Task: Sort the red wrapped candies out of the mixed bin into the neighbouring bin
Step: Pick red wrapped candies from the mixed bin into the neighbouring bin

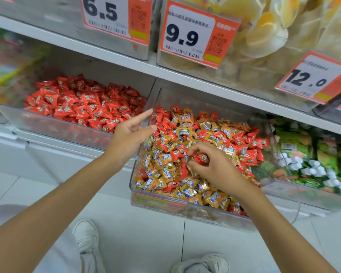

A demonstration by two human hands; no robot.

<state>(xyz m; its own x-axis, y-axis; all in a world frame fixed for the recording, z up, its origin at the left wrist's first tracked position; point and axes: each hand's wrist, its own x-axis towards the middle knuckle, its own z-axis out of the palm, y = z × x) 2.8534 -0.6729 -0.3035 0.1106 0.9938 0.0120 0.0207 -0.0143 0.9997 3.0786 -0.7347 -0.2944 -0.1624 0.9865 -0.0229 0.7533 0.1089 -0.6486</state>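
Observation:
The mixed bin (pixel 158 203), a clear plastic box, holds several red and gold wrapped candies heaped together. To its left stands the neighbouring bin (pixel 53 125), filled with red wrapped candies only. My right hand (pixel 215 168) rests on the mixed heap, with thumb and fingers pinched around a red wrapped candy (pixel 202 157). My left hand (pixel 131 134) hovers over the gap between the two bins, palm up and fingers spread, holding nothing.
A white shelf (pixel 114 58) with clear bins and orange price tags (pixel 197 34) hangs close above the bins. Another bin with green packets (pixel 307 154) sits to the right. My white shoes (pixel 87 239) stand on the pale tiled floor below.

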